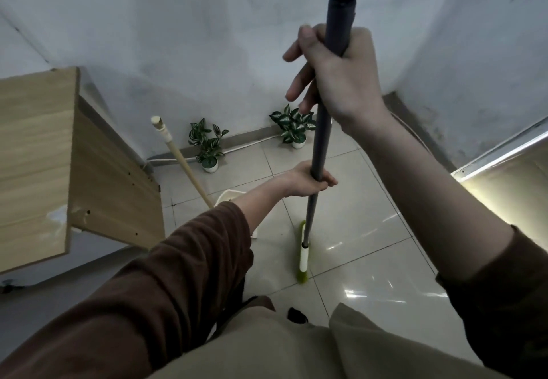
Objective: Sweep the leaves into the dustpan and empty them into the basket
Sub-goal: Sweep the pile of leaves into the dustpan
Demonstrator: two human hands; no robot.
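A broom with a dark grey handle point(323, 129) stands almost upright in front of me. Its white and green head point(303, 255) rests on the tiled floor. My right hand point(335, 73) grips the handle near its top end, with some fingers loosely spread. Lower down, my left hand point(308, 179) grips the same handle at about its middle. A white dustpan point(228, 195) lies on the floor behind my left forearm, mostly hidden, with its long wooden handle point(181, 159) leaning up to the left. No leaves and no basket are visible.
A wooden cabinet point(59, 165) stands at the left. Two small potted plants point(209, 149) point(293, 126) sit by the wall's base, with a white cable along the skirting. A lit ledge point(510, 171) runs at the right. Glossy tiles point(370, 230) cover the floor.
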